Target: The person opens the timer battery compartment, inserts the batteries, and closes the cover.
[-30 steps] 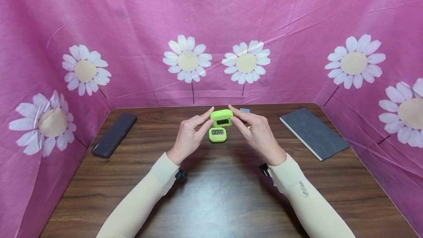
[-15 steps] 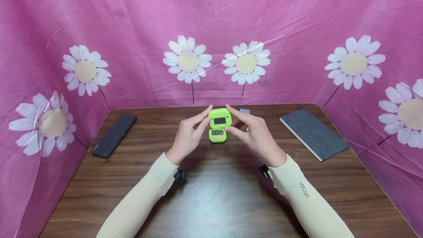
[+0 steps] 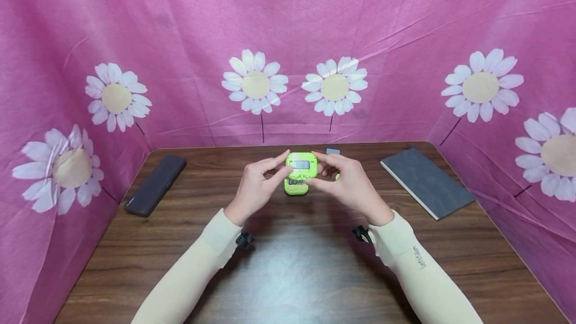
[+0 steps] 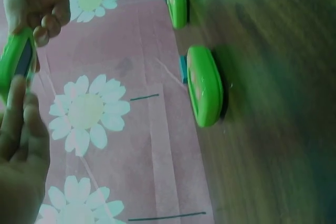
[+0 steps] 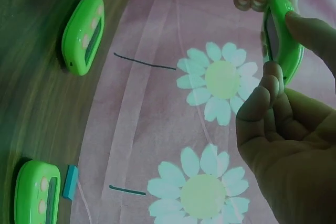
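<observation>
A lime-green digital timer [image 3: 302, 165] is held up off the table between both hands, its grey screen towards the head camera. My left hand [image 3: 257, 184] pinches its left side with thumb and fingers. On the opposite side my right hand [image 3: 353, 181] grips it the same way. Just below, a second green timer [image 3: 296, 189] rests on the table, its display partly covered by the held one. A third green timer [image 5: 37, 192] lies farther right; in the head view my right hand hides most of it. The held timer [image 4: 17, 64] shows edge-on in the left wrist view.
A small blue piece [image 3: 333, 151] lies near the table's back edge. To the left is a dark oblong case [image 3: 155, 185], to the right a dark grey notebook [image 3: 427, 182]. Pink flowered cloth [image 3: 292, 24] hangs around the wooden table [image 3: 288, 274].
Both hands have tilted the held timer. Its screen, dark before, now looks light grey, and it has come down over the display of the timer below. The things on the table stay put.
</observation>
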`<state>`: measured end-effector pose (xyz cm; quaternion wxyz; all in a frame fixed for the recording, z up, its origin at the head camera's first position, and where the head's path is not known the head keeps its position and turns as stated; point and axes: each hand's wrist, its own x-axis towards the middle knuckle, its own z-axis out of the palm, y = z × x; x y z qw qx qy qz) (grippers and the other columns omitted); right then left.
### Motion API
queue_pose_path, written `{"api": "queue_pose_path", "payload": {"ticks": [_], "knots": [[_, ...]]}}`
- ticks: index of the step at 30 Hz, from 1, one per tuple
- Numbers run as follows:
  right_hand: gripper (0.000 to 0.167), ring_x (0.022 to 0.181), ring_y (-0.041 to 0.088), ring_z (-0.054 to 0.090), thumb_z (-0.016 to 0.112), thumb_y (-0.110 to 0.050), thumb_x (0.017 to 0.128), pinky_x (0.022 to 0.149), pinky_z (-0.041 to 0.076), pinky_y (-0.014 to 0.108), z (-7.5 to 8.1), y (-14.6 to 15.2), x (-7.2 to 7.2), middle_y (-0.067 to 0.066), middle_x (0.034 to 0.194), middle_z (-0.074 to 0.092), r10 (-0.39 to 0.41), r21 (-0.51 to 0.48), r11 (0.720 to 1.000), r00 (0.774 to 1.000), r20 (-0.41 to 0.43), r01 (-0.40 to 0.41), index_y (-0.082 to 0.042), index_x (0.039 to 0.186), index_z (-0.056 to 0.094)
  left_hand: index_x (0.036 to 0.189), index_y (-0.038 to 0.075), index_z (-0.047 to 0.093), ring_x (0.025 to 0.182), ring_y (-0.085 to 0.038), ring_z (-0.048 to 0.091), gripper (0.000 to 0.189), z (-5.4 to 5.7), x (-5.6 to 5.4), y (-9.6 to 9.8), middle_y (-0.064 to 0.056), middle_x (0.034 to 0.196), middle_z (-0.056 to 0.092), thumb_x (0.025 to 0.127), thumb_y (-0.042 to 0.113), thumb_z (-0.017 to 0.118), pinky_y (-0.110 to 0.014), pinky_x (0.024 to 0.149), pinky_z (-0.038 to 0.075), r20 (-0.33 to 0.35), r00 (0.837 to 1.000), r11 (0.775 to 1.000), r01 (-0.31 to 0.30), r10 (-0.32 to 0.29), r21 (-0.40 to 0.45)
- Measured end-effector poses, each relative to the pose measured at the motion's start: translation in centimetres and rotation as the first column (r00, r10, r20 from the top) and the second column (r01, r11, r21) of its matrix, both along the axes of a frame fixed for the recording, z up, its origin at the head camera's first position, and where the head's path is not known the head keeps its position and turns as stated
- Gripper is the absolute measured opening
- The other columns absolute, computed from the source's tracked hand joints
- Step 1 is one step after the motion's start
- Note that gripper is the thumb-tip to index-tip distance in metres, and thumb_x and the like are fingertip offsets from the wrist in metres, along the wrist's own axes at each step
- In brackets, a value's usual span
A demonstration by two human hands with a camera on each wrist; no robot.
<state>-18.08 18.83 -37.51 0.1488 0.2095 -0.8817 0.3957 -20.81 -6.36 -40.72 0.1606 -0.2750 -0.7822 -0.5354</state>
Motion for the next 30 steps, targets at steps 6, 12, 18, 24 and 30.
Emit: {"api": "queue_pose_path", "payload": {"ticks": [6, 12, 18, 24, 30], "knots": [[0.063, 0.093, 0.019, 0.069, 0.099, -0.022, 0.088, 0.080, 0.060, 0.030, 0.26, 0.47, -0.11, 0.005, 0.103, 0.076, -0.007, -0.032, 0.999, 0.997, 0.077, 0.009, -0.009, 0.145, 0.076, 0.154, 0.006, 0.067, 0.094, -0.018, 0.075, 0.065, 0.51, 0.06, -0.48, -0.005, 0.103, 0.083, 0.094, 0.014, 0.092, -0.032, 0.090, 0.066, -0.021, 0.997, 0.992, 0.076, -0.078, -0.100], [0.066, 0.102, 0.019, 0.069, 0.098, -0.021, 0.088, 0.082, 0.054, 0.029, 0.14, 0.33, -0.24, 0.004, 0.109, 0.074, 0.000, -0.051, 0.999, 0.997, 0.078, 0.004, -0.012, 0.149, 0.074, 0.149, 0.011, 0.073, 0.117, -0.020, 0.078, 0.066, 0.50, -0.01, -0.71, -0.005, 0.126, 0.084, 0.089, 0.023, 0.098, -0.044, 0.103, 0.064, -0.087, 0.996, 0.992, 0.001, -0.012, -0.123], [0.070, 0.108, 0.022, 0.071, 0.098, -0.016, 0.087, 0.084, 0.053, 0.029, 0.19, -0.17, -0.13, 0.003, 0.127, 0.076, -0.001, -0.128, 0.992, 0.996, 0.085, 0.011, -0.015, 0.152, 0.071, 0.145, 0.010, 0.075, 0.123, -0.024, 0.077, 0.066, 0.35, -0.36, -0.78, -0.008, 0.129, 0.084, 0.085, 0.021, 0.101, -0.046, 0.105, 0.064, -0.152, 0.988, 0.995, -0.019, 0.004, -0.099], [0.066, 0.108, 0.020, 0.072, 0.099, -0.018, 0.087, 0.086, 0.054, 0.028, 0.14, -0.09, -0.05, 0.001, 0.128, 0.076, -0.010, -0.127, 0.992, 0.996, 0.093, 0.022, -0.016, 0.148, 0.075, 0.145, 0.010, 0.076, 0.122, -0.028, 0.078, 0.065, 0.47, -0.47, -0.98, -0.007, 0.129, 0.084, 0.086, 0.020, 0.101, -0.046, 0.107, 0.063, -0.136, 0.990, 0.996, 0.011, -0.023, -0.088], [0.065, 0.106, 0.021, 0.070, 0.100, -0.020, 0.086, 0.084, 0.053, 0.028, -0.16, 0.15, -0.27, 0.002, 0.121, 0.076, -0.012, -0.114, 0.993, 0.994, 0.108, 0.025, -0.017, 0.147, 0.076, 0.145, 0.009, 0.076, 0.125, -0.027, 0.078, 0.063, 0.36, -0.47, -0.94, -0.007, 0.131, 0.084, 0.087, 0.021, 0.099, -0.048, 0.108, 0.063, -0.105, 0.994, 0.995, 0.015, -0.026, -0.103]]}}
